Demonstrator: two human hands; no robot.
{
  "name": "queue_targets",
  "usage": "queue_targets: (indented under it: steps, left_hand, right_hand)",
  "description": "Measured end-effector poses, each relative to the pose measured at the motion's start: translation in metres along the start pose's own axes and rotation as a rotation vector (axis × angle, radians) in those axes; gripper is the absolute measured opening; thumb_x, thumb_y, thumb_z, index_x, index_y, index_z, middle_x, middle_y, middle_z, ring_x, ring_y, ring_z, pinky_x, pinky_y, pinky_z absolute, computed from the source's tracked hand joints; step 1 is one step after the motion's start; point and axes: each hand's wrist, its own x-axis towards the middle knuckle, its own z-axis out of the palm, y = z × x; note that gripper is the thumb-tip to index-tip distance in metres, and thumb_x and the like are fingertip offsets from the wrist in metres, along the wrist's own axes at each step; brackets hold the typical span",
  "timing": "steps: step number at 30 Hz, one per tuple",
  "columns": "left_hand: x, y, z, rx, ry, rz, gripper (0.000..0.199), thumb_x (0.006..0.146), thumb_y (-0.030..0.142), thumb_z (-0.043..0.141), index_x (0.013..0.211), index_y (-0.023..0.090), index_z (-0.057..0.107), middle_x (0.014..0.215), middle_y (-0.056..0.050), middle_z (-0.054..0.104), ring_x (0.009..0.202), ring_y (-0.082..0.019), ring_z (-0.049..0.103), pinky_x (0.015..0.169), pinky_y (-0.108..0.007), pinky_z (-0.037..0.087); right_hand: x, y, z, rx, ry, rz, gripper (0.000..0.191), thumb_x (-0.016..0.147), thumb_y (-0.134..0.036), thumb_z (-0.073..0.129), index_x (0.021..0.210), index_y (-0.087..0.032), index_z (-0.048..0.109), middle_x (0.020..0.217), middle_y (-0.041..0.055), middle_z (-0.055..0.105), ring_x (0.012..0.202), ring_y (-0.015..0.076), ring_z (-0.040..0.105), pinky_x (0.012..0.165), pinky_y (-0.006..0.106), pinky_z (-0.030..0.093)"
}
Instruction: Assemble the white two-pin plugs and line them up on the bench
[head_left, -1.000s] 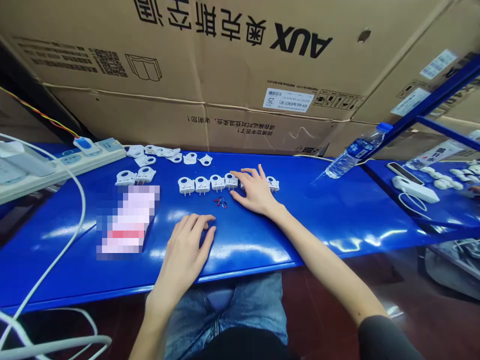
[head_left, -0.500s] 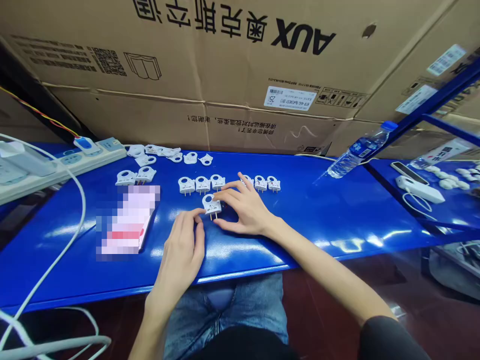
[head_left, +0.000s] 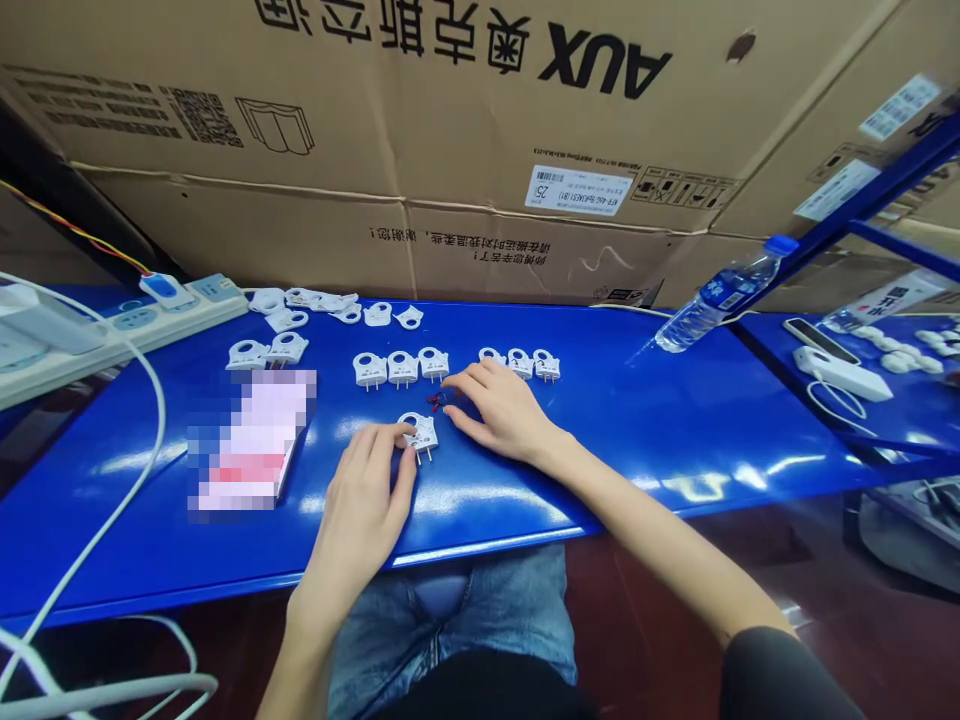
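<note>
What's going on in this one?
A person seated at a blue bench has their left hand on a white two-pin plug, fingertips over it. Their right hand lies open beside some tiny red and blue wires. Six more plugs stand in a gapped row just beyond.

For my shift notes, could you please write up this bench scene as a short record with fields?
left hand: fingers on a white two-pin plug, pins pointing toward the person
right hand: resting on the blue bench, fingertips beside small red and dark wire pieces
nearby: row of white plugs beyond the hands
further off: power strip, water bottle, AUX carton
</note>
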Motion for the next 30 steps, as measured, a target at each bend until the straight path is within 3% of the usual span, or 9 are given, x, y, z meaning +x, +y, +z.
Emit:
queue_targets:
  steps: [11,19,26,30]
  left_hand:
    - [-0.0022,-0.0015,0.0,-0.032,-0.006,0.047,0.02,0.107,0.036,0.046,0.116,0.024,0.059,0.114,-0.007,0.072,0.109,-0.026,0.068,0.097,-0.044,0.052]
    - [-0.0029,-0.0017,0.0018,-0.067,-0.01,0.069,0.022,0.107,0.04,0.051,0.121,0.025,0.059,0.113,-0.005,0.072,0.106,-0.024,0.068,0.096,-0.042,0.052]
    - [-0.0013,0.0008,0.0012,-0.028,0.026,-0.027,0.034,0.104,0.048,0.053,0.125,0.023,0.055,0.111,-0.009,0.069,0.109,-0.028,0.067,0.1,-0.049,0.051]
    - [-0.0008,0.001,0.0005,-0.037,-0.008,-0.028,0.035,0.104,0.05,0.052,0.126,0.023,0.055,0.119,-0.01,0.069,0.115,-0.03,0.065,0.104,-0.051,0.049]
  right_hand:
    - [-0.0011,0.0043,0.0061,-0.044,-0.087,0.001,0.021,0.108,-0.031,0.054,0.111,-0.02,0.071,0.105,0.0083,0.071,0.1,0.0241,0.059,0.088,0.037,0.049]
    - [-0.0009,0.0042,0.0082,-0.032,-0.09,0.011,0.025,0.108,-0.029,0.054,0.129,-0.02,0.067,0.114,0.0085,0.071,0.103,0.0232,0.061,0.091,0.036,0.05]
    - [0.0003,0.0026,0.0096,-0.001,-0.107,0.029,0.022,0.109,-0.029,0.053,0.121,-0.02,0.07,0.113,0.008,0.07,0.104,0.0225,0.062,0.09,0.035,0.05]
    - [0.0003,0.0021,0.0094,0.014,-0.098,0.042,0.024,0.108,-0.027,0.056,0.128,-0.021,0.067,0.114,0.0074,0.07,0.106,0.0225,0.062,0.089,0.035,0.051]
